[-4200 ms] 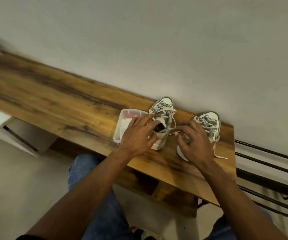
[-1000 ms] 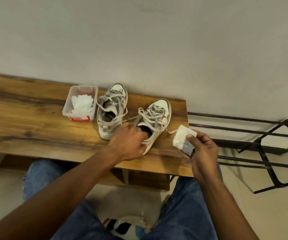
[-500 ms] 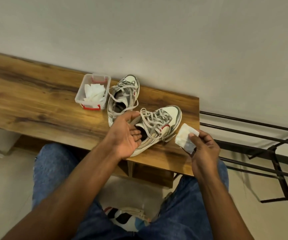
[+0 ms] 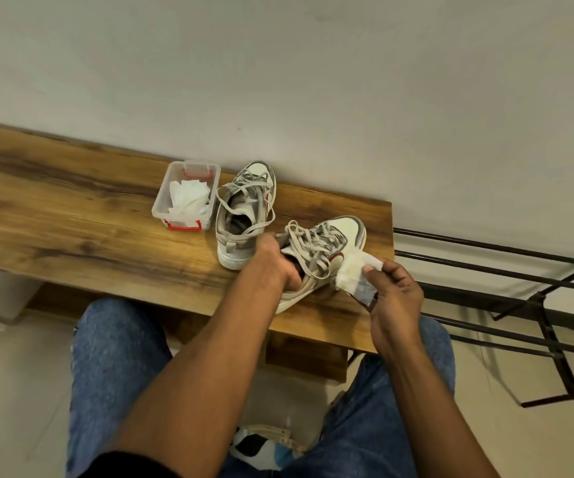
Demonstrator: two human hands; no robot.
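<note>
Two white and grey sneakers with loose laces lie on a wooden bench [image 4: 71, 215]. The left sneaker [image 4: 244, 215] stands upright beside a small plastic box. My left hand [image 4: 271, 260] grips the right sneaker [image 4: 327, 250] at its opening, fingers inside the collar, and the shoe is tipped onto its side with its toe pointing right. My right hand [image 4: 392, 291] pinches a white wipe [image 4: 356, 274] between thumb and fingers, and the wipe touches the side of that shoe.
A clear plastic box [image 4: 186, 194] with red latches holds white wipes, left of the shoes. A black metal rack [image 4: 520, 291] stands right of the bench. The wall runs close behind. My knees in blue jeans are below the bench edge.
My right hand has brought the wipe left against the right sneaker's side. My left hand has slid deeper into the shoe's opening and tipped it further over.
</note>
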